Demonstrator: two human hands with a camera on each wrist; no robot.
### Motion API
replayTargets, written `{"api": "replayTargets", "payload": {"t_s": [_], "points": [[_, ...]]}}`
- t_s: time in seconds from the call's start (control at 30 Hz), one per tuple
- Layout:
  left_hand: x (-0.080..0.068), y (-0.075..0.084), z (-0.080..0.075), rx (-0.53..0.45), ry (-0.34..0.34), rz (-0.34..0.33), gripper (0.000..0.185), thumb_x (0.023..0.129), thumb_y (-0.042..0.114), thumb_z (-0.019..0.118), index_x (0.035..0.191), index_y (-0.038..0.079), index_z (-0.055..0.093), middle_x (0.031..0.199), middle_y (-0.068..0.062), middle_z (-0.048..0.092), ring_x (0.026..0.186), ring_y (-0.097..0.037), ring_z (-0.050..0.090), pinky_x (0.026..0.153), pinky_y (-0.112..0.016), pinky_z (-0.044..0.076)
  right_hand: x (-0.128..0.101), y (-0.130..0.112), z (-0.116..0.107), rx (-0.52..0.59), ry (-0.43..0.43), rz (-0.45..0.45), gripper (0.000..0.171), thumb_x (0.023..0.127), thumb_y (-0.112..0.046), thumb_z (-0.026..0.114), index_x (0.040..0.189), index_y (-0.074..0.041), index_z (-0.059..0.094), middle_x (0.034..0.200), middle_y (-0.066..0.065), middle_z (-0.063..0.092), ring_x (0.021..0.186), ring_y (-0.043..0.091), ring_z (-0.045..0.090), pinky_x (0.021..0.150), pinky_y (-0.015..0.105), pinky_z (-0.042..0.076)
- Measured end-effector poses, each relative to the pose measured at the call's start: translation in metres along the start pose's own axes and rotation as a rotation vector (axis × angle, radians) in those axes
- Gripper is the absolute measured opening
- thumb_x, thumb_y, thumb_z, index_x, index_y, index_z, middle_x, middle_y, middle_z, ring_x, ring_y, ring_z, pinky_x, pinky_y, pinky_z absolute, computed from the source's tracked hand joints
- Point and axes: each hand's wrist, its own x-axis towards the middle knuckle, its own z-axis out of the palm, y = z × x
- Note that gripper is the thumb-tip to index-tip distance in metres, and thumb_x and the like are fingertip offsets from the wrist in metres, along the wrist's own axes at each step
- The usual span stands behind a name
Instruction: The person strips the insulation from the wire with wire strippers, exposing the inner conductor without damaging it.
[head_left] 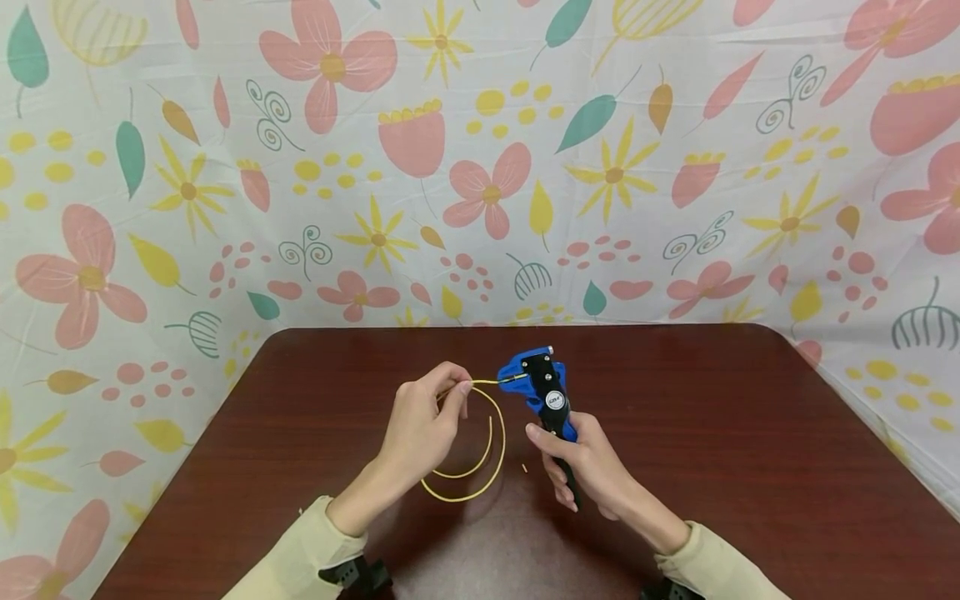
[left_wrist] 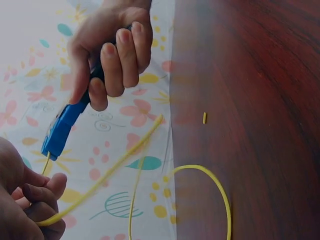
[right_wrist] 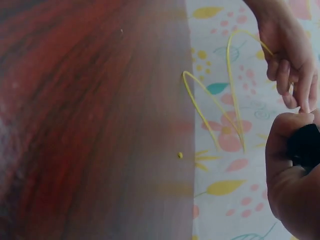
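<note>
Between thumb and fingers my left hand (head_left: 423, 421) pinches a thin yellow wire (head_left: 504, 433), which hangs below it in a loose loop. One end of the wire runs right into the jaws of a blue and black wire stripper (head_left: 551, 396). My right hand (head_left: 592, 458) grips the stripper's handles, its head tilted up and to the left. In the left wrist view the blue head of the wire stripper (left_wrist: 62, 130) meets the wire close to the left fingertips. A short piece of yellow insulation (head_left: 525, 468) lies on the table below the tool.
The dark red-brown wooden table (head_left: 712, 400) has rounded far corners. A white cloth with printed flowers and leaves (head_left: 480, 167) hangs behind it and along its sides. Both forearms wear light sleeves (head_left: 315, 550), with a black strap at each wrist.
</note>
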Motion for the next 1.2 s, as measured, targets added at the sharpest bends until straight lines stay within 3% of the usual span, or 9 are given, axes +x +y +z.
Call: {"api": "replayTargets", "payload": {"t_s": [0.27, 0.5, 1.2], "points": [[0.0002, 0.0004, -0.0006, -0.006, 0.004, -0.004, 0.014, 0.103, 0.004, 0.064, 0.096, 0.015, 0.068, 0.065, 0.016, 0.057, 0.041, -0.006, 0.038, 0.044, -0.026, 0.033, 0.0001, 0.0009, -0.0021, 0.011, -0.035, 0.007, 0.039, 0.110, -0.021, 0.058, 0.095, 0.012, 0.043, 0.059, 0.009, 0.052, 0.041, 0.017, 0.053, 0.039, 0.039, 0.049], [0.0001, 0.0004, -0.0021, -0.015, 0.003, -0.009, 0.014, 0.104, 0.005, 0.063, 0.097, 0.015, 0.068, 0.066, 0.014, 0.058, 0.041, -0.006, 0.037, 0.043, -0.026, 0.032, -0.0004, -0.0007, -0.0021, 0.032, -0.061, 0.027, 0.032, 0.109, -0.020, 0.058, 0.104, 0.009, 0.046, 0.064, 0.010, 0.056, 0.046, 0.019, 0.058, 0.043, 0.043, 0.055], [0.0012, -0.0024, -0.0056, 0.018, 0.009, 0.008, 0.014, 0.103, 0.004, 0.064, 0.096, 0.016, 0.067, 0.065, 0.011, 0.059, 0.042, -0.004, 0.035, 0.045, -0.025, 0.032, -0.0017, -0.0001, -0.0091, 0.038, -0.073, 0.008, 0.027, 0.110, -0.017, 0.057, 0.107, 0.009, 0.047, 0.072, 0.013, 0.058, 0.053, 0.022, 0.065, 0.052, 0.058, 0.058]]}}
